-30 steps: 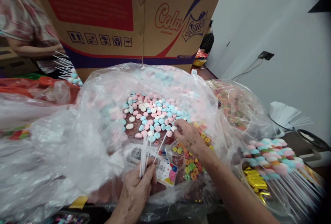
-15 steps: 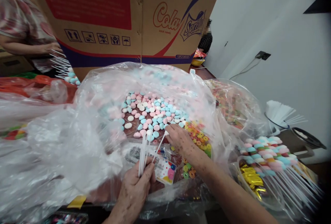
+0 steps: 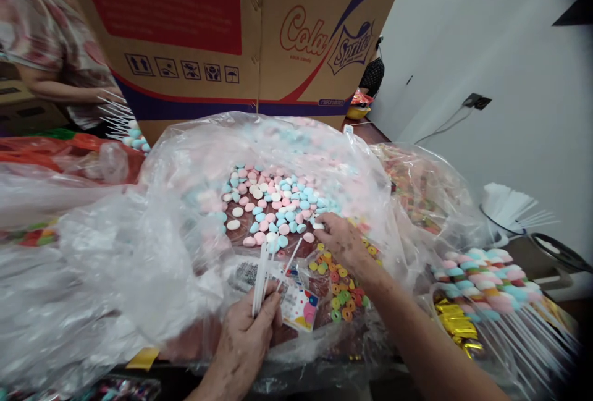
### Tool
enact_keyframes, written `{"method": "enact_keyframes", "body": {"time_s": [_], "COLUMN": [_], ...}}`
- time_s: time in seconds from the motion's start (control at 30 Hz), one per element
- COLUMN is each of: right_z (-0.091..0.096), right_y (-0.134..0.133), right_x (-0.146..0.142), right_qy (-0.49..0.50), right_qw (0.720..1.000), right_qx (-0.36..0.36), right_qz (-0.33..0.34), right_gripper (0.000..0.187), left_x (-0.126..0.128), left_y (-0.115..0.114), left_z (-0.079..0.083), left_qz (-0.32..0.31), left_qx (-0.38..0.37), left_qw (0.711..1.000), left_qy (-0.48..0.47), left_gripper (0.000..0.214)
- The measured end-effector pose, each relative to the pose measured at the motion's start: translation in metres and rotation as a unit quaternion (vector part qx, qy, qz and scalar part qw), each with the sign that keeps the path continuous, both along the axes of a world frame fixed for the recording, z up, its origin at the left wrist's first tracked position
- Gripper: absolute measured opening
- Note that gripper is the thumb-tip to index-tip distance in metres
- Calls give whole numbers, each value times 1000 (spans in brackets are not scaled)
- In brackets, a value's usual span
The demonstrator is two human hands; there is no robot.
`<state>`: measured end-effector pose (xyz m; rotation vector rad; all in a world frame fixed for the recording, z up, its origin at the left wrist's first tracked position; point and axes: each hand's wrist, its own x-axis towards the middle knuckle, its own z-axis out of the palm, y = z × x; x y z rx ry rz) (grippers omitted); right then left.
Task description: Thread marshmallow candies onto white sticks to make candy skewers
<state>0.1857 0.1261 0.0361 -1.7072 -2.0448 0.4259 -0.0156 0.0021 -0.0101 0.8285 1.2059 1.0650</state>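
Observation:
My left hand (image 3: 243, 340) is closed round a small bundle of white plastic sticks (image 3: 264, 268), held upright over an open clear plastic bag (image 3: 152, 246). Pink, blue and white candies (image 3: 271, 206) lie in a heap inside that bag. My right hand (image 3: 340, 240) reaches into the heap's right edge, fingertips pinched on a white candy (image 3: 319, 225). Just below that hand lie small ring-shaped sweets (image 3: 340, 293) in orange, yellow and green.
A large cardboard box (image 3: 231, 36) printed "Cola Sprite" stands behind the bag. Finished candy skewers (image 3: 486, 280) lie at the right over gold wrappers (image 3: 456, 327). Another person's arm (image 3: 69, 89) with sticks shows at the far left. More clear bags surround the middle one.
My right hand pulled back toward the sticks half a second ago, then reached out again to the right edge of the candy heap. My left hand has stayed put.

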Motion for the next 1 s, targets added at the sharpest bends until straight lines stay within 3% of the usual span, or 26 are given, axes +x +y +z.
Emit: {"method": "enact_keyframes", "body": {"time_s": [0.17, 0.3, 0.4, 0.57, 0.7, 0.87, 1.0], "right_z": [4, -8, -15, -15, -19, -16, -9], "right_y": [-8, -13, -12, -8, -5, -5, -15], "right_x": [0, -10, -15, -10, -3, 1, 1], "right_qy": [77, -33, -104, -5, -11, -5, 11], "right_qw": [997, 994, 989, 994, 991, 994, 990], "right_qx": [16, 50, 30, -42, 5, 35, 103], "right_qz": [6, 93, 99, 102, 133, 105, 92], "right_gripper": [15, 18, 22, 15, 17, 25, 29], "left_x": [1, 1, 1, 2, 2, 2, 2], "left_y": [-1, -1, -1, -1, -1, -2, -2], "left_z": [-2, 0, 1, 1, 2, 0, -2], "left_qz": [10, 5, 12, 14, 10, 7, 5], "left_qx": [5, 1, -7, -8, -1, 8, 26], "left_qw": [1000, 1000, 1000, 1000, 1000, 1000, 999], "left_qy": [0, 2, -1, -5, -14, 10, 27], "left_gripper": [46, 46, 45, 43, 45, 44, 43]}}
